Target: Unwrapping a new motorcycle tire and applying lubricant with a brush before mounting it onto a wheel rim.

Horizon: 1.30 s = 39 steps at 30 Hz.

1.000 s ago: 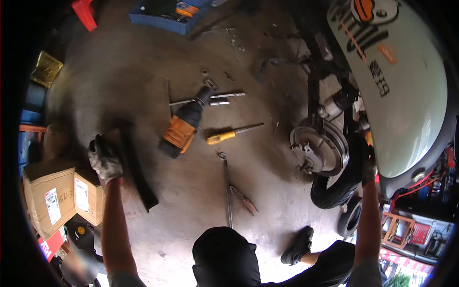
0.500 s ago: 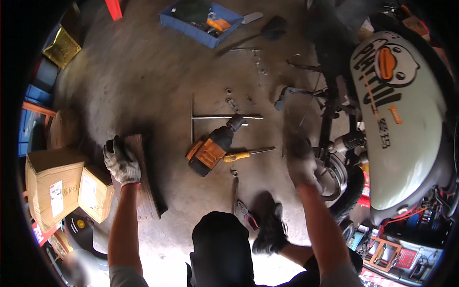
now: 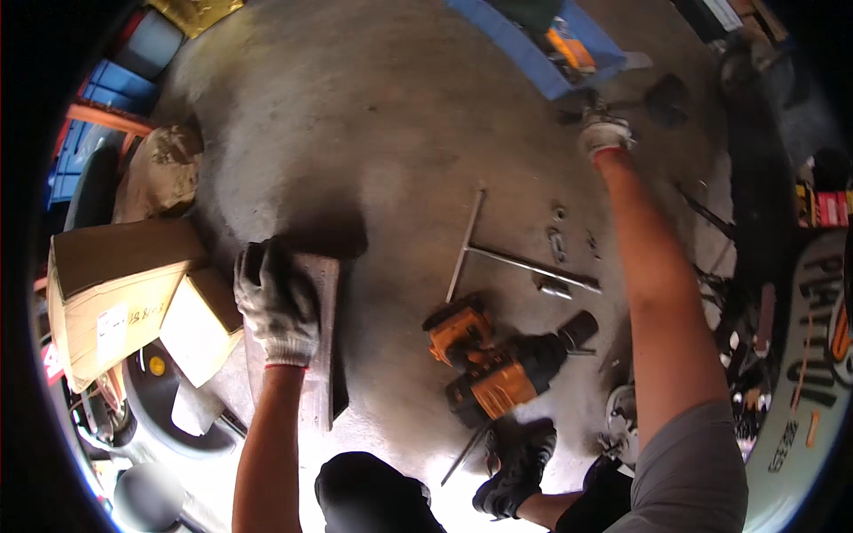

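My left hand [image 3: 275, 306], in a grey-white work glove, lies with its fingers stretched out on a dark wooden plank-like top [image 3: 322, 355]. My right hand [image 3: 608, 133], gloved too, reaches far forward to the floor below the blue crate [image 3: 549, 80]. It is over or beside the thin handle of a dark mallet-like tool [image 3: 666, 99]; blur hides whether its fingers close on it. Between my arms lie an orange and black cordless impact wrench [image 3: 511, 386] with a dark socket on its nose, a steel T-handle wrench [image 3: 524, 265] and loose sockets [image 3: 557, 244].
Cardboard boxes [image 3: 124, 266] stand left of the plank top. A pale green scooter panel [image 3: 800, 391] curves along the right edge, with dark scooter parts beside it. My shoe [image 3: 520, 471] is on the floor below the impact wrench. The crate holds an orange item and small parts.
My right hand has left the scooter wheel and moved far forward to the mallet-like tool by the crate. My left hand stays on the plank top. The whole view has swung left.
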Available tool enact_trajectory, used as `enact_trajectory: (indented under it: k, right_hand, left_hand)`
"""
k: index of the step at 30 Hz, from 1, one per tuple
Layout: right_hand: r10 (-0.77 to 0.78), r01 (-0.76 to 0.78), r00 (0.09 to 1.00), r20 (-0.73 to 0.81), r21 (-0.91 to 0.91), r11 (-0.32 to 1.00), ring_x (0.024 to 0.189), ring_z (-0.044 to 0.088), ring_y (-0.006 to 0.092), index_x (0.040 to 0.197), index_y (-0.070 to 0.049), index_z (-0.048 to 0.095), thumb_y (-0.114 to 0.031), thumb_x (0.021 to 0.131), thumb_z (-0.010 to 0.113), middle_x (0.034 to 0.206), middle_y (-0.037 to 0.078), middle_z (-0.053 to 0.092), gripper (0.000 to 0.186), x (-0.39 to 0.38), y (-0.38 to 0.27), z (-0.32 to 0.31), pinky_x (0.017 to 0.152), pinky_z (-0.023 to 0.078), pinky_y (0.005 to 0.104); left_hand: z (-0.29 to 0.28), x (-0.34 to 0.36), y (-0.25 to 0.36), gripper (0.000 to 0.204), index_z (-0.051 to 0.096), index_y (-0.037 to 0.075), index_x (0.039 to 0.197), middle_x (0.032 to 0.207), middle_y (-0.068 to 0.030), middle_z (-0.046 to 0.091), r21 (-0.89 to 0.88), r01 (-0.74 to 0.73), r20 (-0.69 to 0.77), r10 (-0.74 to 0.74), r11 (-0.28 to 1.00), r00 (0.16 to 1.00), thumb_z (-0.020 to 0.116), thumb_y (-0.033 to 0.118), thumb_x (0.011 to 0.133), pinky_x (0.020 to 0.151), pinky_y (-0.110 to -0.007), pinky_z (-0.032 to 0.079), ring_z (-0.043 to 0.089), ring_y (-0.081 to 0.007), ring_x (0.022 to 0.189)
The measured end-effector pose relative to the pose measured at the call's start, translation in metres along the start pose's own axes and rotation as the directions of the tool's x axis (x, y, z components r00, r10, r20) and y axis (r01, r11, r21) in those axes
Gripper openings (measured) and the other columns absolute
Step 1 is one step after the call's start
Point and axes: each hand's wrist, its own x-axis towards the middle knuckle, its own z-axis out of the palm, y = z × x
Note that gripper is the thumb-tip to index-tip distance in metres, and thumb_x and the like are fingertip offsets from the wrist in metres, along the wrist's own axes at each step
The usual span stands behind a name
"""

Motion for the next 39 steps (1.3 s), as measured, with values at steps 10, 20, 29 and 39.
enact_trajectory:
  k: [10,20,29,39]
  right_hand:
    - [-0.147,0.164,0.986,-0.076,0.306,0.938,0.107,0.065,0.0344,0.117,-0.008,0.064,-0.021,0.091,0.055,0.113,0.015,0.068,0.03,0.001,0.002,-0.025,0.095,0.047,0.0463]
    - [-0.219,0.279,0.958,-0.187,0.415,0.866,0.108,0.062,0.0343,0.116,-0.012,0.063,-0.025,0.094,0.054,0.114,0.016,0.066,0.027,-0.072,0.026,-0.105,0.092,0.049,0.043]
    - [0.474,-0.091,0.811,-0.344,0.725,0.682,0.102,0.065,0.0384,0.113,-0.01,0.063,-0.037,0.088,0.061,0.107,0.018,0.069,0.037,-0.235,0.069,-0.25,0.088,0.051,0.0459]
    - [0.342,-0.263,0.93,0.132,0.892,0.369,0.095,0.067,0.0395,0.107,-0.005,0.062,-0.039,0.085,0.069,0.096,0.022,0.069,0.041,-0.486,0.105,-0.278,0.081,0.055,0.0432]
  left_hand:
    - [0.001,0.009,-0.003,0.04,0.055,0.001,0.123,0.115,-0.0244,0.057,-0.123,0.057,0.139,-0.039,0.991,0.99,0.049,0.024,0.091,0.093,-0.052,0.043,0.053,-0.0454,0.107]
    - [-0.006,0.0,-0.003,0.044,0.056,0.003,0.126,0.117,-0.0244,0.057,-0.061,0.016,0.078,-0.012,0.998,0.997,0.054,0.021,0.086,0.099,-0.051,0.042,0.052,-0.0444,0.112]
    - [-0.005,-0.022,-0.008,0.044,0.055,0.007,0.127,0.125,-0.0234,0.057,0.027,0.259,-0.023,-0.258,0.966,0.966,0.055,0.033,0.091,0.097,-0.047,0.048,0.057,-0.04,0.114]
    - [-0.012,-0.024,-0.03,0.073,0.044,0.009,0.138,0.123,-0.0295,0.058,0.121,0.509,0.347,-0.517,0.852,0.783,0.039,0.066,0.093,0.093,-0.052,0.05,0.06,-0.0446,0.114]
